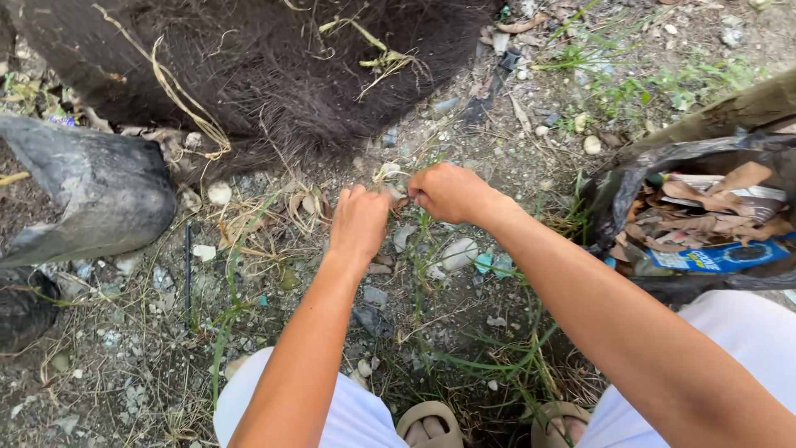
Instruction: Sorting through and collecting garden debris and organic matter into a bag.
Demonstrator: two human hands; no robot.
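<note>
Two hands, left hand [358, 222] and right hand [448, 192], each pinched closed on one grass tuft [396, 178], beside one black bag [705, 220] of litter.

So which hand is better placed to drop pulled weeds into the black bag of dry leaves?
Probably the right hand. The black bag of dry leaves lies open on that side, just beyond the right forearm. The left hand would have to cross over. Both hands are closed on weeds at the ground.
</note>
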